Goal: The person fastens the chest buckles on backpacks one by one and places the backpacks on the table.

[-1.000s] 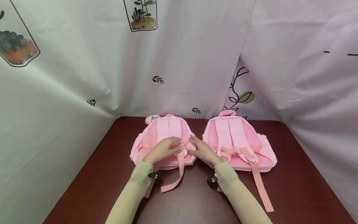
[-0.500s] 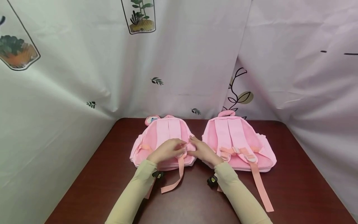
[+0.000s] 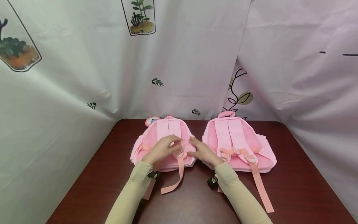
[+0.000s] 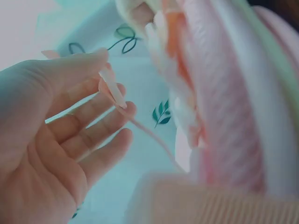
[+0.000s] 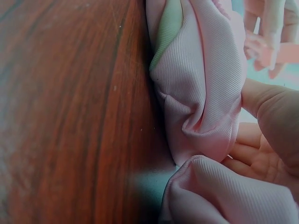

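The left pink backpack (image 3: 151, 137) lies back panel up on the table, its orange webbing straps (image 3: 181, 171) trailing toward me. My left hand (image 3: 159, 151) is over its lower middle. In the left wrist view, thumb and index finger pinch a pale plastic strap buckle (image 4: 113, 88) with thin webbing running from it; the other fingers are spread. My right hand (image 3: 206, 152) touches that backpack's right side, thumb and fingers apart. In the right wrist view the pink fabric (image 5: 201, 98) partly hides its fingertips.
Close by on the right lies a second pink backpack (image 3: 230, 137), its orange strap (image 3: 260, 186) hanging down across the brown table (image 3: 184, 205). A round charm (image 3: 152, 120) sits at the left backpack's top corner. White printed cloth (image 3: 179, 62) stands behind the table.
My left hand moves right toward the right hand, then back left with the buckle. The right hand stays in place at the backpack's side.
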`<state>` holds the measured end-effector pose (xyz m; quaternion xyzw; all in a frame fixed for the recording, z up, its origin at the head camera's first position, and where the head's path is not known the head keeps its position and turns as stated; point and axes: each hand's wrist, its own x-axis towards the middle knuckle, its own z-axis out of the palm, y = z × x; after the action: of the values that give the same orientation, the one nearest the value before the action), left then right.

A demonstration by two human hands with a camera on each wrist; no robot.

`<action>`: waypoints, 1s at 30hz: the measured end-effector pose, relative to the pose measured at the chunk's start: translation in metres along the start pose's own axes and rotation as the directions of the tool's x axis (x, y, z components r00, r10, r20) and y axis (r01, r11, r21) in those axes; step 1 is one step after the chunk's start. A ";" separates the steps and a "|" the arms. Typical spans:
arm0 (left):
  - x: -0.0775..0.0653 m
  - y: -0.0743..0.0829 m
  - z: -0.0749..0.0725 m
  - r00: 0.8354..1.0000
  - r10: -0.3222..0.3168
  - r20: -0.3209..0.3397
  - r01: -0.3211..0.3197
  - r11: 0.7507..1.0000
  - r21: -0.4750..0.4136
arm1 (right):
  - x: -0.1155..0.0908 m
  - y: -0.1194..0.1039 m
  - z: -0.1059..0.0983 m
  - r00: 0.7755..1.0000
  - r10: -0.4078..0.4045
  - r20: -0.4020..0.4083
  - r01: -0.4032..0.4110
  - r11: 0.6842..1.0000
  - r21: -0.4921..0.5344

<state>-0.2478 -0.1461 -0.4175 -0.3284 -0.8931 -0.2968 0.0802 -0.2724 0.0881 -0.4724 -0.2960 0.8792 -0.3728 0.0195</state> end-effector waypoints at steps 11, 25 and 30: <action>-0.018 -0.010 -0.029 0.969 -0.079 -0.235 0.065 0.996 -0.068 | 0.002 -0.001 0.000 1.000 0.017 0.013 -0.017 1.000 -0.020; -0.045 -0.024 -0.061 0.907 -0.261 -0.331 0.194 0.955 -0.223 | -0.001 0.000 0.001 1.000 0.031 -0.001 -0.031 0.999 0.016; -0.047 -0.025 -0.064 0.903 -0.270 -0.335 0.195 0.950 -0.242 | -0.001 -0.001 0.000 0.999 0.038 0.010 -0.038 0.999 0.020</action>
<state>-0.2304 -0.2234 -0.3934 -0.1648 -0.8605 -0.4495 0.1740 -0.2711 0.0877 -0.4719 -0.2807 0.8808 -0.3799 0.0341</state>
